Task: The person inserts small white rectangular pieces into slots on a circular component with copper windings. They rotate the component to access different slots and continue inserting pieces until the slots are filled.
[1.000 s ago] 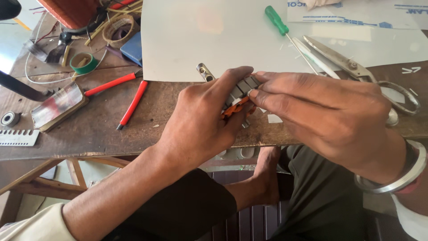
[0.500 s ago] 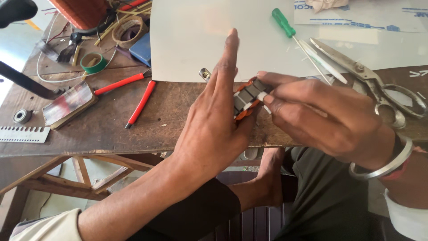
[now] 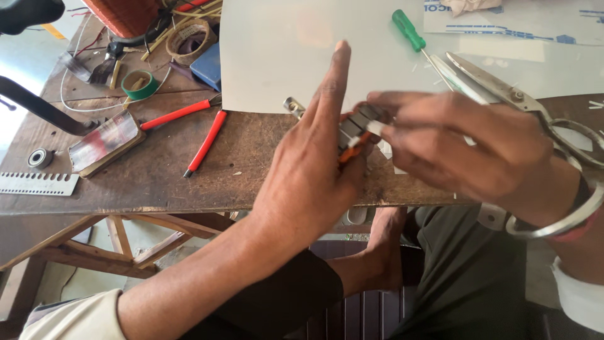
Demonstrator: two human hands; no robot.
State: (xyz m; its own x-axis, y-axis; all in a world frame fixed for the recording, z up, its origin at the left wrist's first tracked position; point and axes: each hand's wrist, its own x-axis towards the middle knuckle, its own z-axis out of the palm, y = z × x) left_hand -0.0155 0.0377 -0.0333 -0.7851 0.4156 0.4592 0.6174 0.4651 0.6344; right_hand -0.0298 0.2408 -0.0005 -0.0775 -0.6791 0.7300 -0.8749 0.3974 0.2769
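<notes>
Head view, looking down over a worn wooden workbench (image 3: 157, 182). Left hand (image 3: 311, 182) raised at centre, index finger straight up, remaining fingers curled around a small grey metal block with orange winding (image 3: 352, 135). Right hand (image 3: 465, 148) reaching in from the right, fingertips pinched on the upper end of the same block, at a pale strip there. Block held above the front edge of the bench, between the two hands, mostly hidden by fingers; finer detail impossible to tell. Steel bangle (image 3: 560, 220) around the right wrist.

Behind the hands, a large white sheet (image 3: 283, 56) lying flat on the bench. On it, a green-handled screwdriver (image 3: 412, 34) and, just beside, large steel scissors (image 3: 522, 104) stretching toward the right edge. Left of the hands, red-handled pliers (image 3: 195, 126) lying open on the wood. Further left, a flat rectangular block with a shiny face (image 3: 104, 141), a small round bearing (image 3: 39, 157) and a toothed metal strip (image 3: 34, 184) at the bench edge. At the back left, a green tape roll (image 3: 139, 84), a brown tape roll (image 3: 189, 39) and a blue box (image 3: 207, 66) among loose wires.
</notes>
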